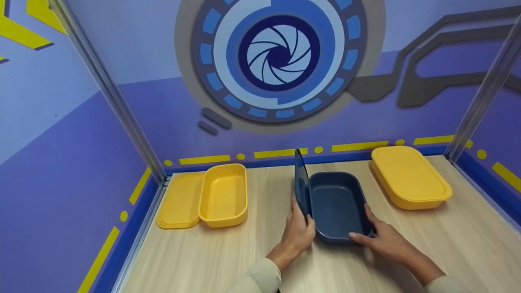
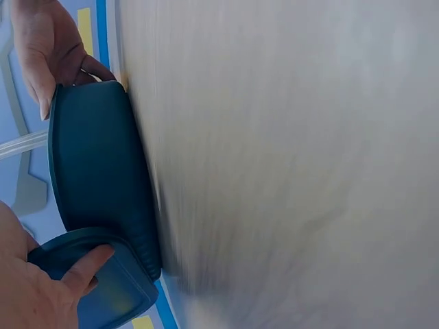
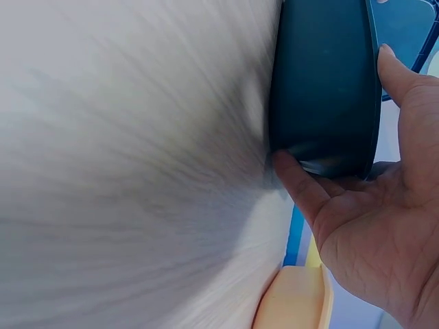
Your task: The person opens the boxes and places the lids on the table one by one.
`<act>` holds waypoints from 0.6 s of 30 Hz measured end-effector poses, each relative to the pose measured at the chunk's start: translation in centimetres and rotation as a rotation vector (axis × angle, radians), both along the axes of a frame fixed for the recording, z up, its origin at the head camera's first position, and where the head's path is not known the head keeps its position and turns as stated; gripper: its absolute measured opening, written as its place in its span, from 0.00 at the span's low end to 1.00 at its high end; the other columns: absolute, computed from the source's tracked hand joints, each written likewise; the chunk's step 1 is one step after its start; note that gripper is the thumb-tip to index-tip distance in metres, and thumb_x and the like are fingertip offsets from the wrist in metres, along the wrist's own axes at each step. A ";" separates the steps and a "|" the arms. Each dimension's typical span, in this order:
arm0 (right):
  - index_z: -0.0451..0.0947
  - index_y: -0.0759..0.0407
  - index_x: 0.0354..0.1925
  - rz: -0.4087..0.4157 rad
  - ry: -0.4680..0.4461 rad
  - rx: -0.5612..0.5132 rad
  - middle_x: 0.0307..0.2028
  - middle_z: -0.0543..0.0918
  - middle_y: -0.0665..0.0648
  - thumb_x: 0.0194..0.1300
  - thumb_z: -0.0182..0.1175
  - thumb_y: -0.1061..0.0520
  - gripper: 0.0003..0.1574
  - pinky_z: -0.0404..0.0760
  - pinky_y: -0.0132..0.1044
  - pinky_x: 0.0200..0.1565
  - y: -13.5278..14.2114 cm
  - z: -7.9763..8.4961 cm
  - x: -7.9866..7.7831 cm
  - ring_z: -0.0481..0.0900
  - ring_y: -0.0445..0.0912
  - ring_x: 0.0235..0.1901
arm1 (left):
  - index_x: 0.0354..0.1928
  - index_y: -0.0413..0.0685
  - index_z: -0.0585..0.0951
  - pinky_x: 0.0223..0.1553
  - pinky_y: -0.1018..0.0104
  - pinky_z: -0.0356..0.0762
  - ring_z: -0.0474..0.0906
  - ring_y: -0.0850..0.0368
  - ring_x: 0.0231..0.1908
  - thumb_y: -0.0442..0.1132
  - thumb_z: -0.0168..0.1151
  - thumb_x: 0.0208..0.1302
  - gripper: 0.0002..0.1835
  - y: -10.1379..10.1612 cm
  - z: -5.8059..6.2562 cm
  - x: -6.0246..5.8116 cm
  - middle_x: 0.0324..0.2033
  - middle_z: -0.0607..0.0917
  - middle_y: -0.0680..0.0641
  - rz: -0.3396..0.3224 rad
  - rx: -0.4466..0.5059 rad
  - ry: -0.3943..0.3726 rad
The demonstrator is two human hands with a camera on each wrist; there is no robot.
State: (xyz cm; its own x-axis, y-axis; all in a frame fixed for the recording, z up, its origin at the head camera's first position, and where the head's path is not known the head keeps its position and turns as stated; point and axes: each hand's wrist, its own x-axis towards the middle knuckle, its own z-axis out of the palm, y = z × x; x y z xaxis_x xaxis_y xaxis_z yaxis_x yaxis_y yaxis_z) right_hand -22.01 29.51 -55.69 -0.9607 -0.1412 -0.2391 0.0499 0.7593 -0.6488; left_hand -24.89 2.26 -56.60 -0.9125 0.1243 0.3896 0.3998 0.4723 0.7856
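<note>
A dark blue rectangular food container (image 1: 336,207) sits uncovered on the table with nothing inside it. My right hand (image 1: 384,238) grips its near right corner, the thumb over the rim and the fingers along the outer wall, as the right wrist view shows. To the left of the container, its dark blue lid (image 1: 301,187) stands nearly upright on edge. My left hand (image 1: 298,232) holds that lid near its closest end, with a finger spread along one face in the left wrist view.
At the left, an open yellow container (image 1: 224,197) leans slightly over its yellow lid (image 1: 181,201), which lies flat. A lidded yellow container (image 1: 411,175) stands at the back right. Printed wall panels (image 1: 142,122) enclose the wooden table (image 1: 211,260) at the back and sides.
</note>
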 end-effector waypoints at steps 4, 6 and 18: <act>0.28 0.60 0.86 0.000 0.002 0.001 0.80 0.50 0.83 0.70 0.62 0.24 0.76 0.64 0.74 0.73 0.0 -0.1 0.0 0.60 0.77 0.78 | 0.84 0.34 0.47 0.75 0.45 0.71 0.70 0.41 0.76 0.29 0.56 0.73 0.44 0.1 0.0 0.1 0.79 0.65 0.30 0.015 0.011 -0.021; 0.28 0.60 0.86 0.000 0.005 0.000 0.80 0.50 0.83 0.70 0.62 0.24 0.76 0.64 0.74 0.73 0.0 -0.1 0.0 0.60 0.77 0.78 | 0.85 0.34 0.47 0.75 0.44 0.70 0.69 0.40 0.77 0.29 0.56 0.73 0.44 0.1 0.0 0.2 0.80 0.65 0.30 0.020 0.009 -0.040; 0.26 0.56 0.86 -0.017 -0.026 -0.005 0.82 0.45 0.81 0.70 0.60 0.23 0.76 0.61 0.74 0.74 0.0 -0.2 -0.1 0.55 0.77 0.80 | 0.87 0.51 0.40 0.78 0.48 0.65 0.63 0.44 0.82 0.25 0.63 0.69 0.55 -1.2 0.7 0.0 0.85 0.59 0.41 0.097 0.006 -0.052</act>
State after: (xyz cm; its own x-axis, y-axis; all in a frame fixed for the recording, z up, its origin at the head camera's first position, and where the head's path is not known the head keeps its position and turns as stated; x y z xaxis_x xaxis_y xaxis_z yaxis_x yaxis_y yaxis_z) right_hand -22.07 29.50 -55.89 -0.9565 -0.1260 -0.2632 0.0795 0.7553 -0.6506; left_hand -24.90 1.09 -55.94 -0.9391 0.0317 0.3422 0.3110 0.5020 0.8070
